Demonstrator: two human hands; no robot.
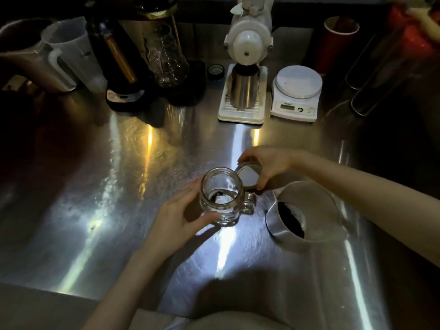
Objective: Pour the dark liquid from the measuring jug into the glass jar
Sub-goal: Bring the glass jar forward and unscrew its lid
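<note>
Now: clear ribbed glass jar (pixel 221 196), uncapped

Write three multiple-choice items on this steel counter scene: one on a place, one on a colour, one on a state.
1. Where does the grey measuring jug with dark liquid stand, relative to the clear glass handled jar?
A. to its right
B. to its left
C. behind it, by the scale

2. What colour is the tall cup at the back right?
A. blue
B. red
C. green

3. What state is the jar's mouth in?
A. capped
B. covered by a cloth
C. open

Answers: 1 A, the jug sits to the right, below the right forearm. 2 B, its wall is red. 3 C, the round metal lid is off, held in the right hand, while the left hand steadies the jar.
</note>
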